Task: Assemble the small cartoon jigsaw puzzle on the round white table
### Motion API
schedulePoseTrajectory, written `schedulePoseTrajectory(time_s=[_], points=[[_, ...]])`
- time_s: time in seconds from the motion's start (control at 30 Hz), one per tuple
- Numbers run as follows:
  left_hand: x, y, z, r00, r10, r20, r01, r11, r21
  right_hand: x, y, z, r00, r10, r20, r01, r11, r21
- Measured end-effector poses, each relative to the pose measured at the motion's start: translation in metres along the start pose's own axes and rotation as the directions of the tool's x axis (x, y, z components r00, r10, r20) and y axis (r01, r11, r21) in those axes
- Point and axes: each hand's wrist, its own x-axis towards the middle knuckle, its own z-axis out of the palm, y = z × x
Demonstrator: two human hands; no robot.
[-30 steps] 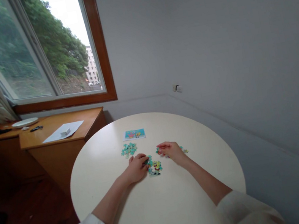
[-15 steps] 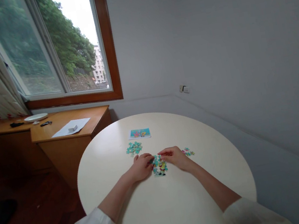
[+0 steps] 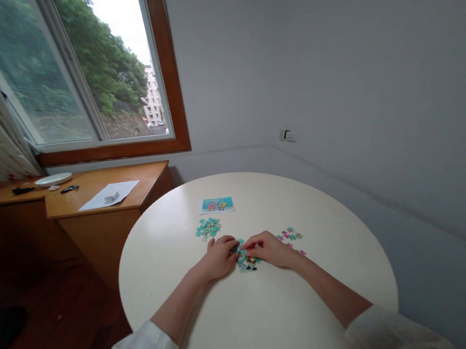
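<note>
A partly joined jigsaw puzzle (image 3: 248, 265) lies on the table in front of me, teal and yellow with cartoon figures. My left hand (image 3: 220, 258) rests at its left edge, fingers stretched over the border with no piece visible in them. From the right, my right hand (image 3: 268, 249) reaches onto the puzzle, thumb and forefinger pinched at its upper middle on a small puzzle piece, mostly hidden by the fingertips. Beyond my left hand lies a heap of loose teal puzzle pieces (image 3: 208, 227). Several pink and green pieces (image 3: 289, 234) are scattered beside my right hand.
A picture card (image 3: 216, 204) with a cartoon scene lies toward the far side of the round white table (image 3: 260, 326). On the wooden desk (image 3: 153, 182) at left are a paper sheet (image 3: 127, 188), a small white box (image 3: 111, 196) and a white plate (image 3: 53, 179).
My right hand has moved slightly left and down onto the puzzle, uncovering more of the pink pieces beside it. My left hand stays at the puzzle's left edge.
</note>
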Motion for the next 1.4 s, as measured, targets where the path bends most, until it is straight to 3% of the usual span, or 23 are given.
schedulePoseTrajectory(time_s=[0.7,0.93,1.4], points=[[-0.002,-0.004,0.002,0.999,0.05,-0.003,-0.05,0.998,0.033,-0.001,-0.002,0.003,0.999,-0.042,0.028,0.044,0.996,-0.078],[-0.003,-0.003,0.001,0.997,0.079,-0.014,-0.079,0.996,0.036,0.0,0.004,0.002,0.993,-0.112,0.042,0.117,0.984,-0.137],[-0.001,-0.005,0.004,1.0,0.032,0.0,-0.032,0.999,0.025,0.0,-0.005,0.004,0.994,-0.093,0.064,0.107,0.96,-0.258]])
